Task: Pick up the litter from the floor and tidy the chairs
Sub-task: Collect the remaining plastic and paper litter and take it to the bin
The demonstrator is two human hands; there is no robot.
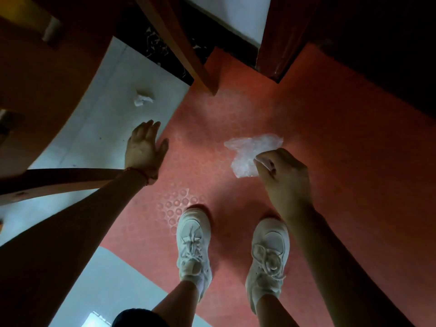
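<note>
While the right hand [284,180] pinches the clear plastic wrapper [250,153] at frame centre-right, seemingly just off the red mat [342,161], litter pickup is underway. Left hand [145,147] hangs flat-fingered, empty; next: reach the crumpled tissue [143,100], upper left on white tile.

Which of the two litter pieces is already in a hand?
The clear plastic bag, pinched by the right hand over the red mat; the crumpled tissue lies untouched on white tile.

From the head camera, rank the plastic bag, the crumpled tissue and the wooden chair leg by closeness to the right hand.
1. Plastic bag: pinched in the right hand.
2. Wooden chair leg: ahead, upper middle.
3. Crumpled tissue: far left, on white tile.
</note>
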